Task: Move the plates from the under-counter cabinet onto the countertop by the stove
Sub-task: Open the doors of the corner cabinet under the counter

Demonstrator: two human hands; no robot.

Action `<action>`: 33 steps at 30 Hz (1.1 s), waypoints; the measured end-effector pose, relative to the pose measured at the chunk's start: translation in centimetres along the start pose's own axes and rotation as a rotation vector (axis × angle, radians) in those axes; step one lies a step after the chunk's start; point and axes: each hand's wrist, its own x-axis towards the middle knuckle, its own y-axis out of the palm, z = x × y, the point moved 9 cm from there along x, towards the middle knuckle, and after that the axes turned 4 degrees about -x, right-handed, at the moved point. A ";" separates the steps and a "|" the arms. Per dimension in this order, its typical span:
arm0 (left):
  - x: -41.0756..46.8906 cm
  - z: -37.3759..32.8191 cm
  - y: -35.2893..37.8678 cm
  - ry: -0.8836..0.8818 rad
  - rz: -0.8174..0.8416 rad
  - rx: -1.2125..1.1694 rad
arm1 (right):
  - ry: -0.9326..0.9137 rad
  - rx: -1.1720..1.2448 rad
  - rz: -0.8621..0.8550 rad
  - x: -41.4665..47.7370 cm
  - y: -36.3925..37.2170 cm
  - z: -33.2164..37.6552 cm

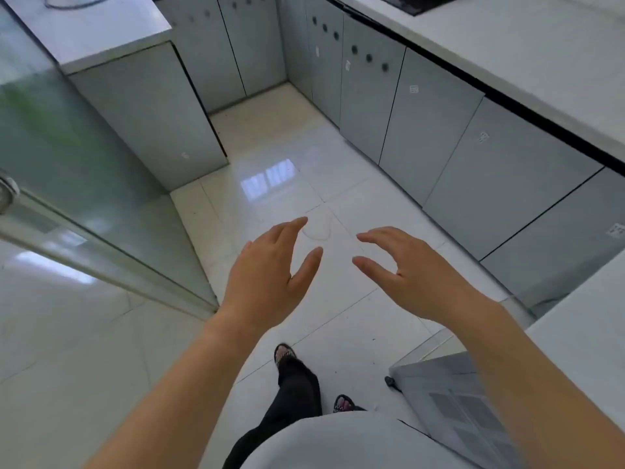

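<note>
My left hand (270, 275) and my right hand (409, 269) hover side by side over the white tiled floor, palms down, fingers spread, both holding nothing. A row of grey under-counter cabinets (439, 137) with shut doors runs along the right wall under a white countertop (541, 62). The black edge of a stove (406, 3) shows at the top of that countertop. No plates are in view.
A glass sliding door (67, 170) stands at the left. Another white counter (101, 28) with grey cabinets sits at the top left. A grey cabinet door (456, 401) hangs open at the lower right under a white counter (588, 333). My feet stand on the floor below.
</note>
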 end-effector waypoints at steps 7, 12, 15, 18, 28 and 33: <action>6.5 4.3 -1.4 0.003 -0.110 -0.083 | -0.011 -0.039 0.050 7.5 0.8 2.0; 12.5 8.8 -4.5 -0.026 -0.137 -0.101 | -0.022 -0.113 0.134 14.9 -0.7 3.8; 16.2 11.8 -6.8 -0.078 -0.139 -0.109 | -0.026 -0.153 0.122 19.7 -2.2 4.8; 20.2 13.6 -8.4 -0.084 -0.124 -0.104 | -0.035 -0.121 0.055 24.4 -3.2 6.0; 31.5 15.5 -7.7 -0.073 -0.052 -0.095 | 0.050 -0.028 -0.028 34.8 -6.3 2.4; 39.8 16.1 -6.5 -0.086 0.009 -0.107 | 0.061 -0.011 -0.001 42.3 -7.6 -0.5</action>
